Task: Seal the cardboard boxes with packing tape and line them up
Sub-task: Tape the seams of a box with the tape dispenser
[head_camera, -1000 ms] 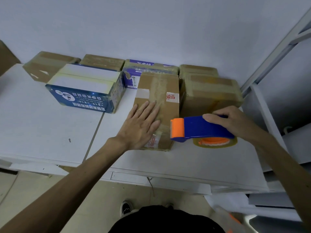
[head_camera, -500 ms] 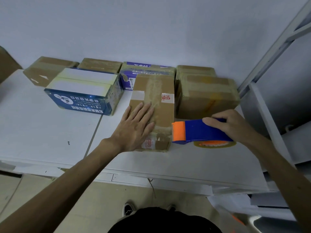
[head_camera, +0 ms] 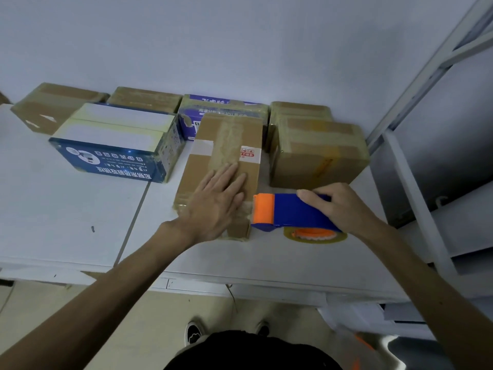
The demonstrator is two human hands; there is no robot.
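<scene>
Since a second ago the dispenser has eased a little toward the near end of the box, while our left hand stays flat on the box top. The fingers of that hand lie straight and slightly spread, pressing on the strip of tape that runs along the lid, with the palm over the near end. Our right hand grips the dispenser from above, its fingers curled round the blue body. The orange head sits just beside the box's near right corner; we cannot tell if it touches. The roll hangs under the dispenser, just above or on the counter.

The box lies lengthwise on the counter, its far end against a purple box. A blue box stands just to its left and a taped brown box just to its right. More brown boxes line the wall behind them. A metal frame rises at the right.
</scene>
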